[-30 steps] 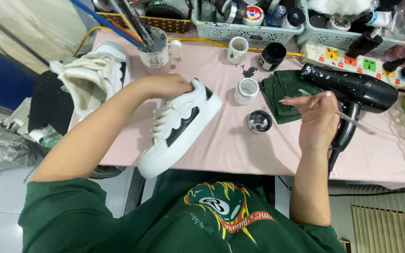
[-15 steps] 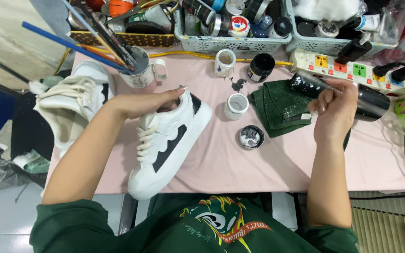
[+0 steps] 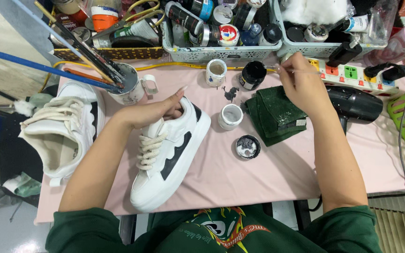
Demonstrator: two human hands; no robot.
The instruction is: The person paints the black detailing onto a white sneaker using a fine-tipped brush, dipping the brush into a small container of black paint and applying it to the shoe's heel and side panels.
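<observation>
Risen toward the jars, right hand [image 3: 301,84] fingers pinch a thin brush [image 3: 284,70]; left hand [image 3: 153,112] fingers grip the sneaker [image 3: 174,154].

The person wears a dark green sweatshirt [image 3: 212,234] with sleeves pushed up above the elbows, leaving both forearms bare. Its chest carries a printed graphic in orange, white and yellow-green. The left hand [image 3: 153,112] and right hand [image 3: 301,84] are bare, without gloves, rings or watch.
</observation>
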